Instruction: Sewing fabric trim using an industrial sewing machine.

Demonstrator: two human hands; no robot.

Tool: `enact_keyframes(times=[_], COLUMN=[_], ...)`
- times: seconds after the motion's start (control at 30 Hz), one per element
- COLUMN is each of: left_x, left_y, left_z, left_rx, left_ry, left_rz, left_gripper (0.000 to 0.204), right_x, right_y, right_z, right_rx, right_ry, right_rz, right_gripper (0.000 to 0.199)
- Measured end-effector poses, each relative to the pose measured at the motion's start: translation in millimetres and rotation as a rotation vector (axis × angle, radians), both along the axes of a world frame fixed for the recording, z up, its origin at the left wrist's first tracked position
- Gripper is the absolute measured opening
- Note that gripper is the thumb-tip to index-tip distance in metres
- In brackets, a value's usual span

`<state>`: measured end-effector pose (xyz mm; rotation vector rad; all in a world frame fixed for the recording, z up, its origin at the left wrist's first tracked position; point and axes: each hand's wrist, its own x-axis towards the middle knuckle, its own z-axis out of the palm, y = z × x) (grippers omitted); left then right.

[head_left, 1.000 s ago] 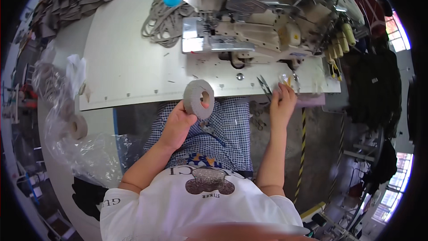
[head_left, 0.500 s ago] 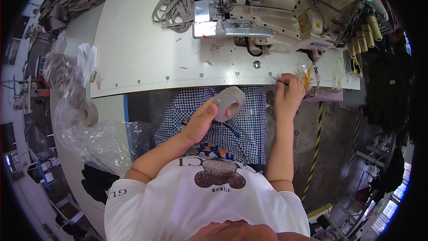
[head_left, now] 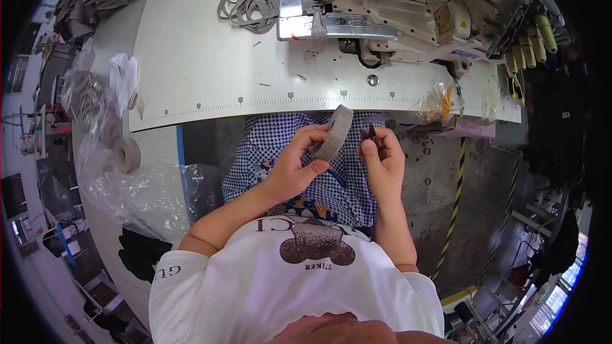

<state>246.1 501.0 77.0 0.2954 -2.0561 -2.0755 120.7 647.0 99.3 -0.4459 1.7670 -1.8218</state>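
My left hand (head_left: 294, 169) is closed round a flat roll of grey fabric tape (head_left: 338, 134), tilted on edge in front of the table. A little to the right, my right hand (head_left: 387, 164) pinches a small dark pointed tool (head_left: 369, 132); most of it is hidden by the fingers, so its kind cannot be made out. Tool and roll are apart. Both hands are over my blue-and-white checked apron (head_left: 245, 169), just short of the white table's edge.
A sewing machine (head_left: 408, 19) stands on the white table (head_left: 191, 57). Beside it is a heap of grey strips (head_left: 252, 0). To the left lie another tape roll (head_left: 127, 155) and clear plastic wrap (head_left: 146, 200). A small clear bag (head_left: 437, 103) sits at the table's right edge.
My right hand has come away from the table edge, down and left toward the roll, with the small dark tool in it. My left hand has turned the roll more edge-on.
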Motion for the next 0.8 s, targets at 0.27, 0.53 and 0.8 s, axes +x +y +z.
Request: enact_keyframes(times=[0.27, 0.53, 0.8], left_x=[-1, 6, 4], left_y=[4, 4, -8], left_z=[3, 5, 19], left_rx=[-0.011, 0.262, -0.273], left_ry=[0.000, -0.009, -0.025], left_rz=[0.029, -0.007, 0.107], left_gripper=[0.041, 0.037, 0.057], right_x=[11, 31, 29], right_y=[-9, -19, -15], right_z=[16, 10, 20], right_rx=[-0.010, -0.052, 0.112], right_ry=[-0.003, 0.114, 0.541], right_rz=[0.096, 0.100, 0.211], right_gripper=[0.032, 0.037, 0.037])
